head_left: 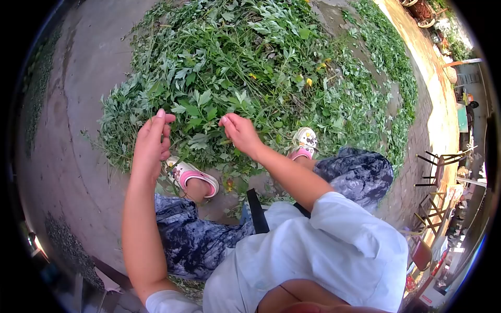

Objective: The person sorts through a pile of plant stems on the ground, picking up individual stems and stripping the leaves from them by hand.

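Observation:
A large heap of cut leafy green stems (224, 68) lies on the ground before me. My left hand (152, 138) is at the near left edge of the heap, thumb and fingers closed in a pinch. A thin stem seems to rise from its fingertips, hard to separate from the leaves behind. My right hand (241, 134) is closed above the near side of the heap, thumb against curled fingers. A bit of green shows at its fingertips, and what runs inside the fist is hidden. The two hands are apart, with leaves between them.
My feet in white and pink clogs (190, 175) touch the near edge of the heap. A strip of spread greenery (391, 62) runs along the right. Beyond it stand chairs (441, 167) and household clutter. Concrete ground (78, 120) stretches to the left, with dark gravel-like material (70, 250) lower down.

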